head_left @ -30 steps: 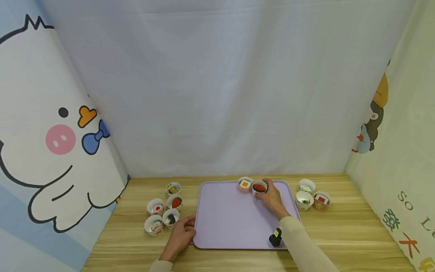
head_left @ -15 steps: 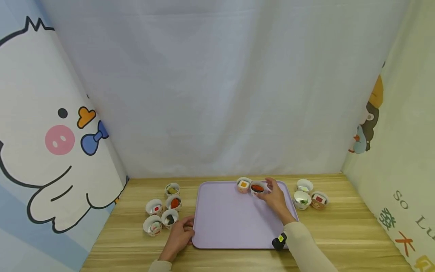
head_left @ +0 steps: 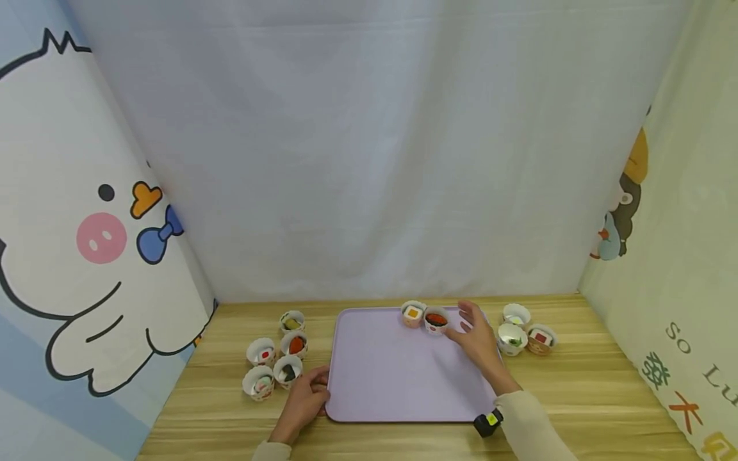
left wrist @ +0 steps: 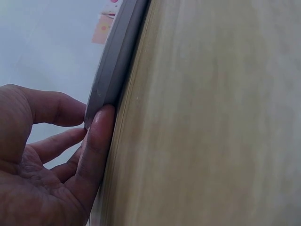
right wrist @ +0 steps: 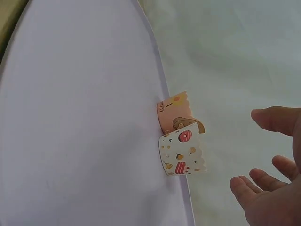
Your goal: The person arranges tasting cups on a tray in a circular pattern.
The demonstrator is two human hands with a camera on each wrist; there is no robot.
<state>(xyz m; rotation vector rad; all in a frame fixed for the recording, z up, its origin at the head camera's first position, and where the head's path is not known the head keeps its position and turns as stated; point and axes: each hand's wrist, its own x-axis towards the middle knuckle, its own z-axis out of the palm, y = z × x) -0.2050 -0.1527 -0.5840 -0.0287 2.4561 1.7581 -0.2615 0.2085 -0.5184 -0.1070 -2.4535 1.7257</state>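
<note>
A lilac tray [head_left: 398,378] lies on the wooden table. My left hand [head_left: 305,400] pinches its left edge, thumb and fingers on either side of the rim [left wrist: 110,66]. On the tray's far side, a paper cup with an orange-and-white piece [head_left: 412,314] stands beside a paper cup with orange-red filling [head_left: 436,321]. To the right of this second cup, my right hand [head_left: 478,342] hovers over the tray with fingers spread and nothing held. In the right wrist view, the printed white cup [right wrist: 182,150] and the pink cup [right wrist: 173,112] stand apart from the fingers.
Several filled paper cups, including one with dark filling [head_left: 288,371], cluster left of the tray near my left hand. Right of the tray stand three more, among them a cup with a red-and-white piece [head_left: 541,339]. A pale curtain [head_left: 369,160] hangs behind the table.
My right hand has let go of the cup with orange-red filling and drawn away to the right. That cup stays beside the other one. The left hand keeps its place on the tray.
</note>
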